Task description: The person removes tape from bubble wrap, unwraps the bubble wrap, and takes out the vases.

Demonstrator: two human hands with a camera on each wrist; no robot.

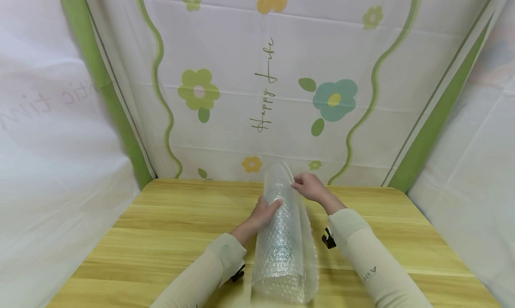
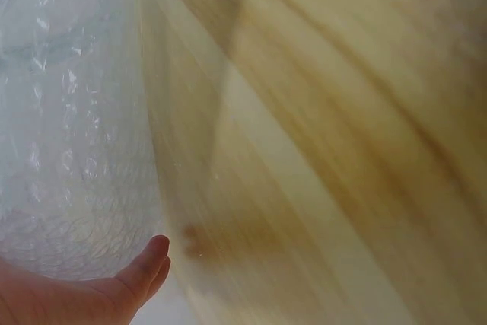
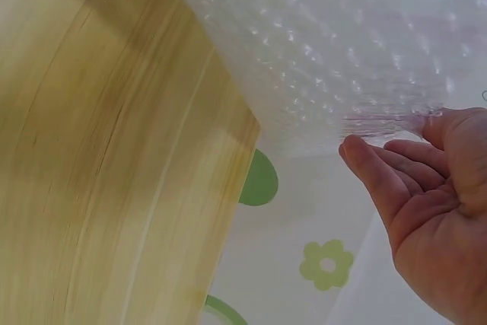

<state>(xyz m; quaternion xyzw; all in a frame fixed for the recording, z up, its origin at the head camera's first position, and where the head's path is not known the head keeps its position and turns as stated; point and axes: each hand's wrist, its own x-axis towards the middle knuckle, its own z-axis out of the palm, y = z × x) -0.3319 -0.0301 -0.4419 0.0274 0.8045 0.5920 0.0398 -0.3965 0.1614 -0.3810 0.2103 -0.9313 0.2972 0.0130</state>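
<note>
A roll of clear bubble wrap (image 1: 279, 241) lies lengthwise on the table, its far end raised toward the cloth backdrop. My left hand (image 1: 265, 213) holds the roll from its left side, thumb across the top. In the left wrist view, faint greyish curved bands show through the bubble wrap (image 2: 68, 112); what lies inside cannot be made out. At the far right edge of the sheet, my right hand (image 1: 310, 186) pinches the loose layer between thumb and fingers. The right wrist view shows this bubble wrap (image 3: 327, 51) pulled into small creases at the right hand (image 3: 434, 195).
The wood-patterned table (image 1: 169, 236) spreads on both sides of the roll. A white cloth backdrop (image 1: 229, 133) with printed flowers rises behind its far edge, and white cloth walls (image 1: 52, 165) stand left and right. Each wrist wears a black mount (image 1: 328, 238).
</note>
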